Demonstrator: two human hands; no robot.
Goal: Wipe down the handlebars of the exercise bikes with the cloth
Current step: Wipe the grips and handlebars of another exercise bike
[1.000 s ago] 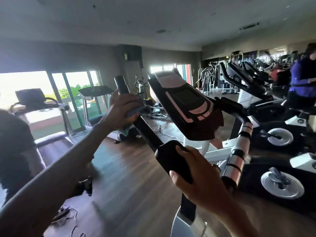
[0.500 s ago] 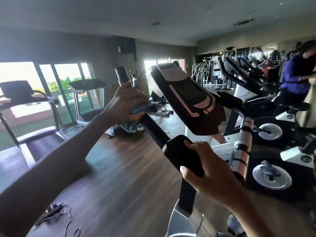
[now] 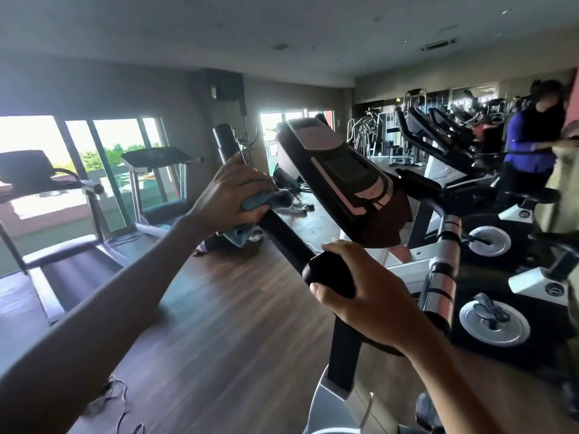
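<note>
**Handlebar (image 3: 283, 238), long, black and tubular, gets a wipe-down**

On the nearest exercise bike (image 3: 344, 349), the left hand (image 3: 228, 192) clamps a blue-grey cloth (image 3: 266, 198) round the bar's upper stretch, apparently to rub all sides. The right hand (image 3: 372, 299) grips its rounded near end, likely steadying it.

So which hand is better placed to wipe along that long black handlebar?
The left hand: it grips the blue cloth against the handlebar, so it can probably slide along. The right hand grips the black end pad, without cloth.
</note>
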